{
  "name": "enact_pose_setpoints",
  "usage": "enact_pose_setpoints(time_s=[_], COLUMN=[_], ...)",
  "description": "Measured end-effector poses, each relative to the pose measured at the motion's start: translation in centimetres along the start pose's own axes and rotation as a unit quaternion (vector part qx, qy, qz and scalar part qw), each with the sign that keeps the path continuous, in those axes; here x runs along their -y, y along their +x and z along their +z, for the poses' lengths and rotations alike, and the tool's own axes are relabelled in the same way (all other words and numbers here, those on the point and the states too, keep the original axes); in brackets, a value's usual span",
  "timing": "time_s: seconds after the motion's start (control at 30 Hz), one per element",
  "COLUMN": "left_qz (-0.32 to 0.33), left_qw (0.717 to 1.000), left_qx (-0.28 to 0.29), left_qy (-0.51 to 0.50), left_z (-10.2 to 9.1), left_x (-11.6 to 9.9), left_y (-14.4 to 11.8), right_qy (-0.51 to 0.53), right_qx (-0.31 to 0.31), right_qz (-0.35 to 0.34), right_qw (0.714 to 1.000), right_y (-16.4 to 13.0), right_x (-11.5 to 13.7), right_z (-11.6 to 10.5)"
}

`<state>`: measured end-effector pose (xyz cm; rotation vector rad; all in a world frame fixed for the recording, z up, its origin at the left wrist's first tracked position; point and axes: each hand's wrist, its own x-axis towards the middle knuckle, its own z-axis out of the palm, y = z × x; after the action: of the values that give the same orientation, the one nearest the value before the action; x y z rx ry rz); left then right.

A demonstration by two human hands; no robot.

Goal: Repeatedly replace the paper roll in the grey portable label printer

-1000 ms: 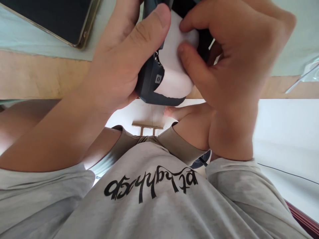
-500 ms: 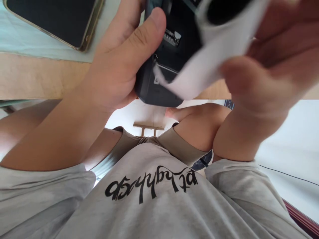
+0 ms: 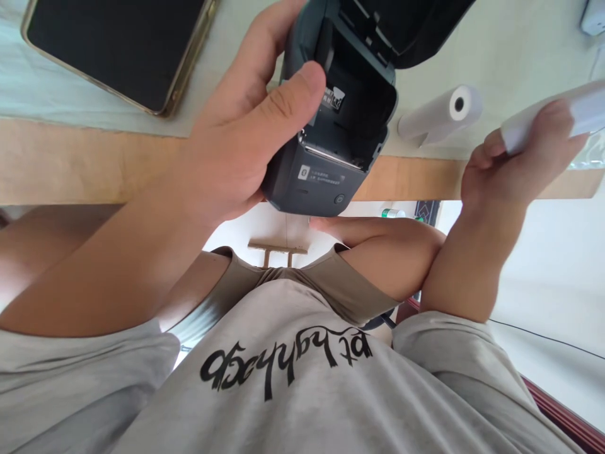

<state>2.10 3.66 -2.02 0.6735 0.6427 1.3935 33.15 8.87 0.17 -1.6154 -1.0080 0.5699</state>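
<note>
Dark slate-grey plastic makes up the casing of the printer (image 3: 316, 180), a boxy handheld device with rounded corners and a glossy black lid (image 3: 425, 28) swung open at its far end. It is held tilted over the front edge of the counter (image 3: 85, 161), its near end jutting past the bare wood. Inside the black bay sits a small printed sticker (image 3: 334, 98), and a thin bright strip (image 3: 331, 156) runs across the bay's near side. On the near face are a pale square label (image 3: 304, 172), a line of small print too fine to read, and a round button (image 3: 339, 199).

The person's left hand (image 3: 246, 135) has its grip clamped on the printer's left side, thumb over the rim of the bay. The right hand (image 3: 524, 151), slightly blurred, is closed around a white roll (image 3: 586, 104) near the counter's right end, well apart from the printer.

Between them, a second roll (image 3: 430, 116) with a black core lies near the front edge. A dark-screened tablet (image 3: 113, 47) rests toward the counter's left end.
</note>
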Motion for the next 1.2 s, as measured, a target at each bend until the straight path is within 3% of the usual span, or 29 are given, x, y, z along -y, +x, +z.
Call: enact_pose_setpoints(time_s=[0.07, 0.17, 0.4, 0.53, 0.73, 0.83, 0.9, 1.2], left_qz=[0.006, 0.015, 0.024, 0.008, 0.008, -0.002, -0.009, 0.027], left_qw=[0.998, 0.99, 0.993, 0.996, 0.995, 0.996, 0.996, 0.988], left_qx=[0.062, 0.137, 0.115, 0.074, 0.081, 0.081, 0.083, 0.155], left_qy=[0.013, 0.021, 0.03, 0.052, 0.056, 0.046, 0.04, -0.006], left_z=[-0.4, -0.7, 0.0, 0.4, 0.9, 1.2, 1.1, -1.1], left_x=[0.0, -0.2, -0.7, -1.0, -1.0, -1.3, -1.3, 0.3], left_y=[-0.4, -0.9, -1.1, -1.2, -1.3, -1.5, -1.5, -0.4], right_qy=[-0.01, -0.042, -0.101, -0.095, -0.128, -0.182, -0.211, -0.221], right_qx=[0.001, 0.052, 0.17, 0.159, 0.173, 0.18, 0.172, 0.178], right_qz=[-0.049, -0.143, -0.282, -0.378, -0.518, -0.54, -0.533, -0.443], right_qw=[0.999, 0.987, 0.939, 0.907, 0.828, 0.802, 0.801, 0.851], right_y=[0.5, 0.9, 1.3, 0.1, -3.0, -3.5, -3.3, -3.3], right_x=[-0.9, -1.4, -2.1, -1.2, 0.7, 1.1, 1.0, 0.2], right_z=[-0.4, -1.1, -2.5, -3.2, -0.6, 1.5, 2.4, 2.6])
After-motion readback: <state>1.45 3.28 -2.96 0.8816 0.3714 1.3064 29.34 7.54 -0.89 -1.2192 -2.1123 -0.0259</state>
